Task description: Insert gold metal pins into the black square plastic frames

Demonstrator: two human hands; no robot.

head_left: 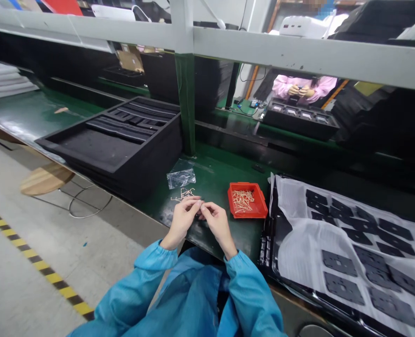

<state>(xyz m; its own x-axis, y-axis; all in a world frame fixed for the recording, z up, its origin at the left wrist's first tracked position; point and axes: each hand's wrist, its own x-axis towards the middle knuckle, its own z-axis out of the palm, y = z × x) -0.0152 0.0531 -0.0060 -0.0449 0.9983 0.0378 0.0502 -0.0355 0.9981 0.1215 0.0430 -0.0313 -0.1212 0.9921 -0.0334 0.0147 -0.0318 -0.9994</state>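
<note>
Two bare hands, the left hand [181,220] and the right hand [218,225], come together above the green counter [216,171], their fingertips [196,202] meeting; whatever they pinch is too small to tell. Just beyond them lies a loose tangle of thin brass-coloured pins [182,194], and to the right sits one red plastic tray [248,201] heaped with more. One crumpled clear plastic bag [181,176] lies farther along the counter. To the left stands one stack of black foam trays [109,145] with long ribbed pockets. To the right, one white plastic sheet [344,234] carries more than a dozen flat black perforated pads [343,288]. Blue sleeves [249,295] cover both arms. On the far side, a co-worker's two hands [299,91], in pink sleeves, are held together above one black tray [300,119] with a row of square pockets.
</note>
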